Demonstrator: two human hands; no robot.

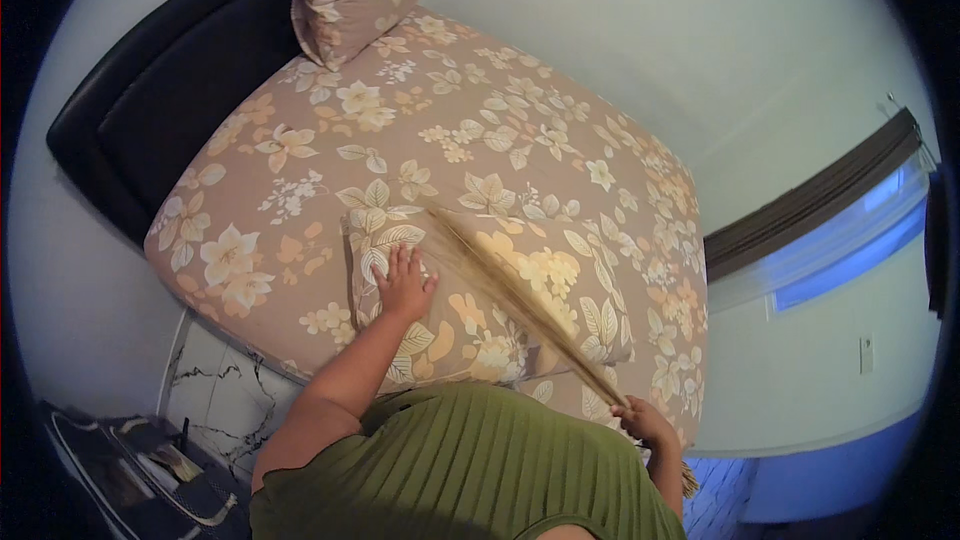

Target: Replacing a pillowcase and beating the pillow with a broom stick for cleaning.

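Observation:
My right hand (646,421) is closed around the handle end of a straw-coloured stick broom (536,315). Its thin bristles reach up and left across a floral pillow (469,315), looking slightly blurred. With fingers spread, my left hand (405,285) rests palm down on the left part of that pillow, beside the bristle tips. The pillow lies flat near the bed's front edge, just before my body. Beneath it is a mattress (442,165) covered by a brown sheet with cream and peach flowers.
A second matching pillow (364,4) leans against the black padded headboard (187,67). Walls border the bed's far side, with a dark curtain (810,199) over a window at right. A dark bag (142,472) stands on marble-patterned floor tiles (225,386) at lower left.

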